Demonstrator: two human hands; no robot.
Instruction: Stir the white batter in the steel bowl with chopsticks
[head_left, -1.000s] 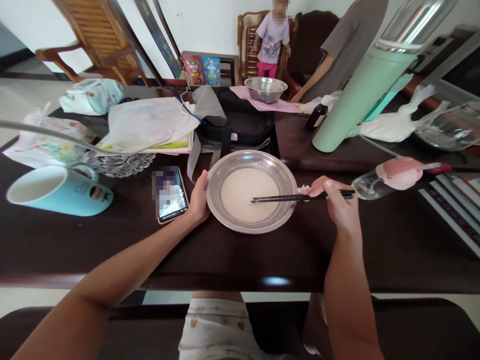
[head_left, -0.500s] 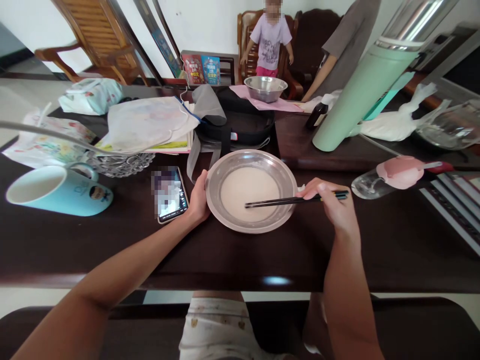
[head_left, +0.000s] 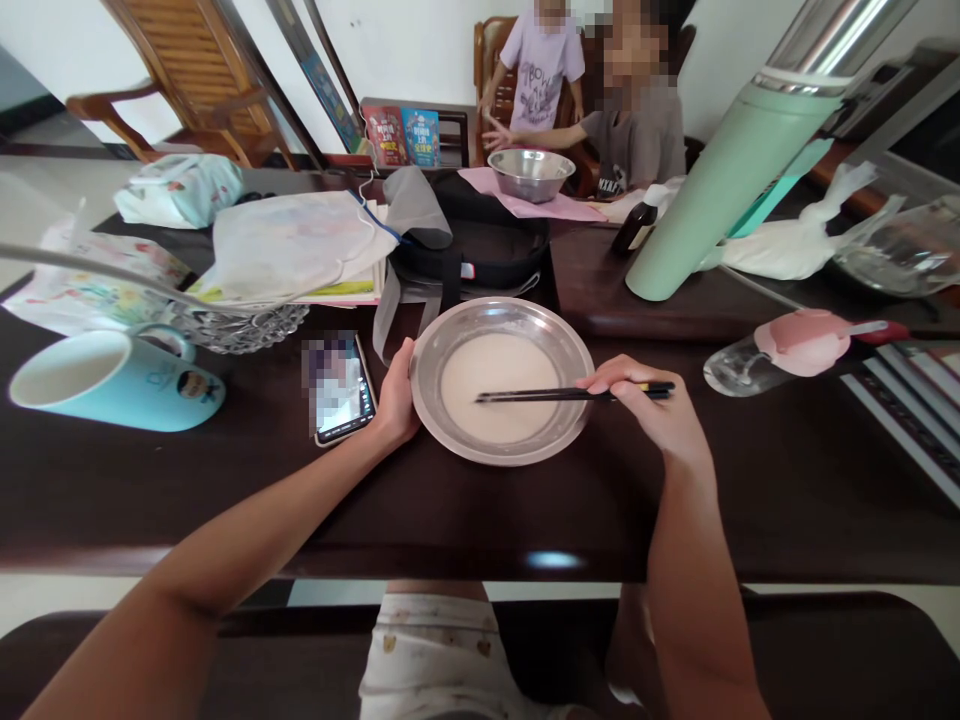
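A shallow metal plate holding a pale, milky batter sits on the dark table in front of me. My left hand grips the plate's left rim. My right hand is closed on a pair of black chopsticks, whose tips lie in the batter near the middle of the plate. A phone lies just left of my left hand.
A turquoise mug lies at the left and a glass dish behind it. A black bag, a green flask, a pink-lidded bottle and a metal bowl stand further back. Two people are at the far side.
The chopstick tips have moved left across the batter, and my right hand has shifted left with them. A person at the far side has lowered into view.
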